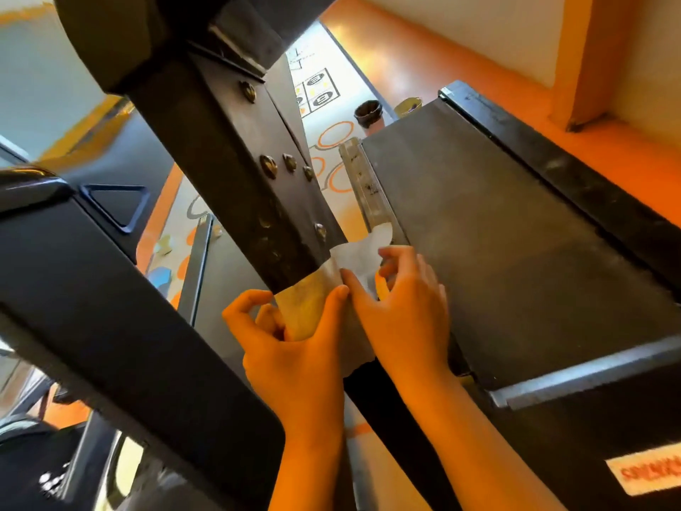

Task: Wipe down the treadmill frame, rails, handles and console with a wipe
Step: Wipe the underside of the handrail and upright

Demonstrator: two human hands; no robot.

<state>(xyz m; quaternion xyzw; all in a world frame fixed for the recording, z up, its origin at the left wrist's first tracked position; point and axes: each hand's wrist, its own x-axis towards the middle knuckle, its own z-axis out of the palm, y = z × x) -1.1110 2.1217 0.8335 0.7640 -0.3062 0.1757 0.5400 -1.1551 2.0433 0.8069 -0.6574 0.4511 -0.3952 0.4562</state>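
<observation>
A black bolted upright post (236, 153) of the treadmill frame slants down through the middle of the view. A white wipe (313, 300) is wrapped around the post low down. My left hand (291, 348) grips the wipe from the left side, thumb on its front. My right hand (401, 311) pinches the wipe's right edge with curled fingers. The grey running belt (516, 234) lies to the right, with a black side rail (575, 178) along its far edge.
A second black machine (92, 296) fills the lower left. A dark cup (368, 113) and a yellow-rimmed container (408, 105) stand on the floor beyond the belt's end. The floor (331, 142) is patterned orange and white. An orange wall (589, 49) rises on the right.
</observation>
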